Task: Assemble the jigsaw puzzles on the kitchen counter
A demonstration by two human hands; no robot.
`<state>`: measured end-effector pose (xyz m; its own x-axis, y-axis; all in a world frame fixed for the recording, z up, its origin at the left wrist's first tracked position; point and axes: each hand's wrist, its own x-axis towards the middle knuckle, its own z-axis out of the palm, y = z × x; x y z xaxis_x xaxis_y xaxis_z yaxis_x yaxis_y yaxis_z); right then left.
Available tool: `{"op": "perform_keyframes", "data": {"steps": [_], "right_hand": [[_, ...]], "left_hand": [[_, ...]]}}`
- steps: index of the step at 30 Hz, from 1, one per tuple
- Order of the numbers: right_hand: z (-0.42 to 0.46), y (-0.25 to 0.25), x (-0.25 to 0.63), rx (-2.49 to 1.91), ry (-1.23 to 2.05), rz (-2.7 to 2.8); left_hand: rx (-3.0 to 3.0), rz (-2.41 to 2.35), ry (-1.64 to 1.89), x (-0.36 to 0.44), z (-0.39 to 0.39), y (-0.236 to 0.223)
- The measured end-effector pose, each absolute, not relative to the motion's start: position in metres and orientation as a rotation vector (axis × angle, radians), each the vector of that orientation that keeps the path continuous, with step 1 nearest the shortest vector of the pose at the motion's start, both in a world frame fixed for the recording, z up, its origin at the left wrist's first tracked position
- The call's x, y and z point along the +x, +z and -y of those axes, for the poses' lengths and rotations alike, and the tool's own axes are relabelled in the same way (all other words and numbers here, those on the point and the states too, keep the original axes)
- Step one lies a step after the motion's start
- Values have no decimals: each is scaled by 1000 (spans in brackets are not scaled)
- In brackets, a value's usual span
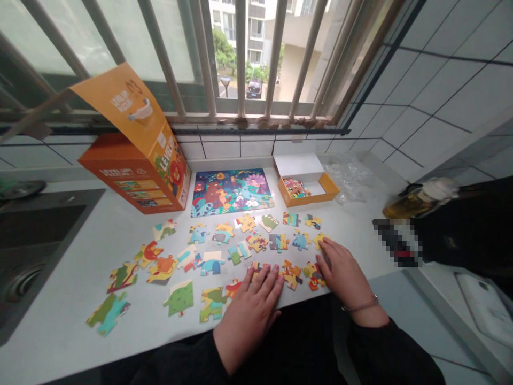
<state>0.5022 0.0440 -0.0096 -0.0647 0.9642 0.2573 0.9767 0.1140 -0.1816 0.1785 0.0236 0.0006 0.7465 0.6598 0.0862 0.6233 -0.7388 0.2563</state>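
Note:
My left hand (253,307) lies flat at the counter's front edge, fingers stretched out, its fingertips over a puzzle piece (256,266). Partly covered beside it is a red and yellow puzzle piece (233,289). My right hand (343,272) rests farther right, fingers extended, with fingertips at a yellow puzzle piece (319,238) and the thumb by a red and yellow puzzle piece (313,275). Between the hands sits an orange puzzle piece (292,274). Several more loose pieces spread leftward, among them a green puzzle piece (179,298) and a green and blue one.
Behind the pieces lies an animal-picture puzzle (232,191). An orange puzzle box (138,174) stands open at back left. A small yellow box (308,195) holds pieces, with clear plastic wrap (352,176) beside it. The sink (48,251) is left; an oil container (417,198) stands right.

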Motion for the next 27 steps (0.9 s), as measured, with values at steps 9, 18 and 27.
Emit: {"op": "perform_keyframes", "data": {"steps": [9, 18, 27], "right_hand": [[-69, -4, 525, -1976, -99, 2054], [-157, 12, 522, -2023, 65, 2203], [-177, 9, 537, -2111, 170, 2128]], "left_hand": [[2760, -1040, 237, 179, -28, 4], [2851, -1105, 717, 138, -9, 30], [2785, -1279, 557, 75, 8, 22]]}}
